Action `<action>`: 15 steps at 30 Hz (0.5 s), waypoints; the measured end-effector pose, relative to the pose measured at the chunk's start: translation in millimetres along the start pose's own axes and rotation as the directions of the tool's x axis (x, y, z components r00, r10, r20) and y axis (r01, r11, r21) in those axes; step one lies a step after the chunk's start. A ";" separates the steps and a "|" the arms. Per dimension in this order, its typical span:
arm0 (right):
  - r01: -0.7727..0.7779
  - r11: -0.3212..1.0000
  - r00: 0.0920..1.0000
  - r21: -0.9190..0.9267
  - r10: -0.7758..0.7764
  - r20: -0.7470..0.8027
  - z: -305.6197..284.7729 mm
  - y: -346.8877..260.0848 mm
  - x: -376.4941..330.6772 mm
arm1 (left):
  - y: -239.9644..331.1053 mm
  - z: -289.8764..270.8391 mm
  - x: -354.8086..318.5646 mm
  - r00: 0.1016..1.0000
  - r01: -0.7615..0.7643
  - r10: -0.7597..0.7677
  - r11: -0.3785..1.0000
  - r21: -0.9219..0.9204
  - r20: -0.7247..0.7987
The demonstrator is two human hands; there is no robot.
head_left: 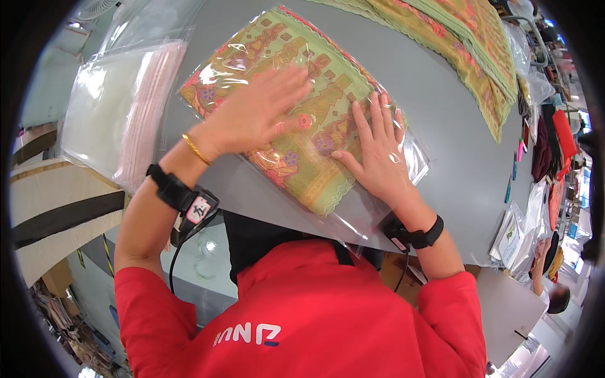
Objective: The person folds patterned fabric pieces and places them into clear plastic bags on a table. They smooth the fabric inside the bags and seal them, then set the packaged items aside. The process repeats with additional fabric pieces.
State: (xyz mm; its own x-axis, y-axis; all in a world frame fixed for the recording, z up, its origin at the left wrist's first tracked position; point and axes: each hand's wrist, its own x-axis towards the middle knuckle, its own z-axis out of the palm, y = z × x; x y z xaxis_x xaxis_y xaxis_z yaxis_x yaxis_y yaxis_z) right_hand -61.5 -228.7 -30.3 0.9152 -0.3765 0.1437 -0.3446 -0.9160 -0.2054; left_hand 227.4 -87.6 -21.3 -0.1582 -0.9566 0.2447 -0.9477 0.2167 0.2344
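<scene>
A folded green fabric (328, 82) with a pink, orange and purple floral pattern lies inside a clear plastic bag (416, 165) on the grey table. My left hand (261, 107) is over the left part of the bagged fabric, slightly smeared by motion, its fingers stretched out; I cannot tell whether it touches the plastic. On the right part of the bag my right hand (378, 145) lies flat with its fingers spread. Neither hand grips anything. The bag's loose lower end reaches the table's near edge, and glare covers parts of the plastic.
A stack of clear plastic bags with pinkish edges (142, 113) sits at the left. More patterned green fabric (466, 50) stretches along the far right. Pens (513, 167) and plastic-wrapped packets (507, 236) lie near the right edge. Another person (554, 293) is at the far right.
</scene>
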 end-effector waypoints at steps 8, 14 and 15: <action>-0.067 0.997 0.990 0.033 0.062 0.128 -21.5 13.3 -58.1 | 42.5 -14.6 12.4 0.991 -0.058 0.046 0.994 0.092 0.126; 0.026 0.996 1.000 0.088 -0.026 -0.005 -26.1 19.8 -71.9 | 85.3 8.1 -1.5 0.981 -0.074 0.068 0.997 0.025 0.180; 0.050 0.986 0.999 0.157 -0.049 -0.008 -30.1 17.4 -76.7 | 92.7 13.0 -2.8 0.988 -0.044 0.048 0.999 -0.030 0.144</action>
State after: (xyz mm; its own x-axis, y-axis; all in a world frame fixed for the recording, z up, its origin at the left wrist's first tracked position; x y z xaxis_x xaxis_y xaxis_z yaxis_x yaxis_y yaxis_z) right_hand -144.0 -219.9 -15.8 0.9293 -0.3321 0.1614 -0.2615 -0.9006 -0.3472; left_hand 136.4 -67.3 -12.4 -0.2422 -0.9631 0.1174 -0.9310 0.2647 0.2513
